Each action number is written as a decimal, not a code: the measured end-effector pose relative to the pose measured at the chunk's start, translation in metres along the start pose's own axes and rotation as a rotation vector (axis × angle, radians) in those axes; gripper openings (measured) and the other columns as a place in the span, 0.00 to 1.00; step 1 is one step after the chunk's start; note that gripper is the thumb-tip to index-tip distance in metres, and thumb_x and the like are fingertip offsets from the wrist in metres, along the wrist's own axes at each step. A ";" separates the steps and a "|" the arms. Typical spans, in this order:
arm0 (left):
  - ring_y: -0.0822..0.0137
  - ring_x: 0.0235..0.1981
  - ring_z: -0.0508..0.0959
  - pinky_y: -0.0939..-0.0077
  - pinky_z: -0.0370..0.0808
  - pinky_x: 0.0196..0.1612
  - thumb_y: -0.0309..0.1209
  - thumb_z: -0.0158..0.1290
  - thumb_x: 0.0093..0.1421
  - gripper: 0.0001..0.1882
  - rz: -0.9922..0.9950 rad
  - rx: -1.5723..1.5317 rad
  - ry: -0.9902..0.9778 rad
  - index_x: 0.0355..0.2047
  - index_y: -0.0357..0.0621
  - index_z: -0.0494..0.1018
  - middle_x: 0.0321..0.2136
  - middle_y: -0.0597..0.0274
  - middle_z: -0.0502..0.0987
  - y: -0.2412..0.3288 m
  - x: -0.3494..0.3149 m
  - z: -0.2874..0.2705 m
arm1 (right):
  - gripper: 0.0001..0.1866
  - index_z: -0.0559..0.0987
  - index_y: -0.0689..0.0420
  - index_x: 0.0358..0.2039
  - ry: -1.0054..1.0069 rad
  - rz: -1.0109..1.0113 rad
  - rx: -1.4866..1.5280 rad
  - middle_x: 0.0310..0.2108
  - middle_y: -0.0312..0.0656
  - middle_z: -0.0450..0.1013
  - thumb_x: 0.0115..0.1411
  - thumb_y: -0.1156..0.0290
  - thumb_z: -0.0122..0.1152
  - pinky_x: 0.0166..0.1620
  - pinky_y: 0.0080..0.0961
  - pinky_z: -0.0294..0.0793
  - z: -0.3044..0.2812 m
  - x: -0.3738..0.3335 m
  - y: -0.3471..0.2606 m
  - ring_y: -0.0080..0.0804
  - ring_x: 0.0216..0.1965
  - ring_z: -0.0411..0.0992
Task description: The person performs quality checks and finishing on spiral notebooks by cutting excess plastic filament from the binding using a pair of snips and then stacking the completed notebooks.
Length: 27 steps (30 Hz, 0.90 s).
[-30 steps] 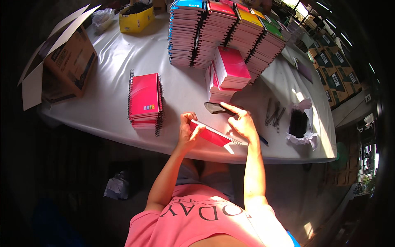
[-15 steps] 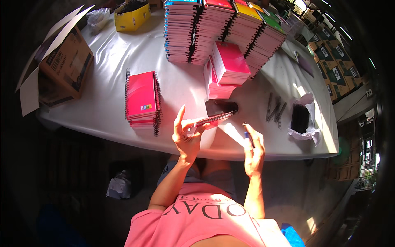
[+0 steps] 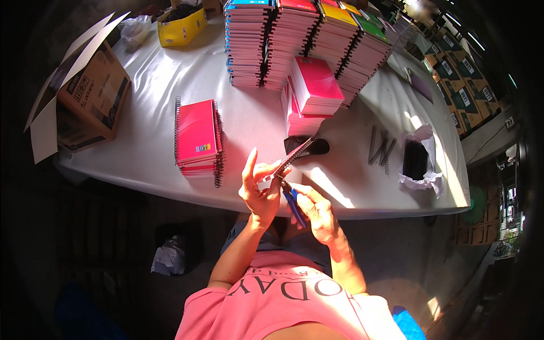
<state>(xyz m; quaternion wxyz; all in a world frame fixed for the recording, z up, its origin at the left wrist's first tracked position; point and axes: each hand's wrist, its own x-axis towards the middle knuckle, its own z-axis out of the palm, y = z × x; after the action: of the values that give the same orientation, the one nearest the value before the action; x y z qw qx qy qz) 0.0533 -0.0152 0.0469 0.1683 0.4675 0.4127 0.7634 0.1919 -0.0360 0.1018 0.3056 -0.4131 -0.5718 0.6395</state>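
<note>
My left hand (image 3: 260, 190) pinches a spiral notebook (image 3: 296, 152) held edge-on, its dark wire coil facing up along the spine. In my right hand (image 3: 318, 212) is a pair of pliers (image 3: 294, 205) with blue handles, closed in the fingers. The jaws touch or nearly touch the near end of the coil; which of the two, I cannot tell. Behind the notebook lies a dark rounded object (image 3: 309, 147) on the table. To the left sits a short pile of red spiral notebooks (image 3: 195, 133), their coils sticking out at both sides.
Tall stacks of bound notebooks (image 3: 246, 51) stand at the back, with pink-covered unbound blocks (image 3: 317, 85) before them. Loose wire coils (image 3: 381, 150) and a paper-lined box of coils (image 3: 415, 161) lie right. An open carton (image 3: 93, 96) and a yellow box (image 3: 182, 28) are left.
My right hand has moved left and brought the pliers to the notebook's near coil end. The notebook has tilted more steeply, its far end rising.
</note>
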 end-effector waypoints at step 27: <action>0.72 0.45 0.68 0.73 0.63 0.51 0.32 0.53 0.62 0.18 -0.022 0.366 0.165 0.51 0.42 0.66 0.42 0.63 0.67 0.052 0.063 -0.088 | 0.29 0.58 0.53 0.60 -0.337 -0.479 0.896 0.50 0.37 0.69 0.60 0.76 0.57 0.50 0.28 0.72 0.037 0.151 -0.031 0.24 0.49 0.69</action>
<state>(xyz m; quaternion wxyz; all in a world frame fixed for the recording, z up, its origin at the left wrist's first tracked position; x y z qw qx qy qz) -0.0470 -0.0474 0.1048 0.0545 0.4216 0.5619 0.7096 0.0857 0.0819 0.1058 0.4935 0.0083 -0.3621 0.7907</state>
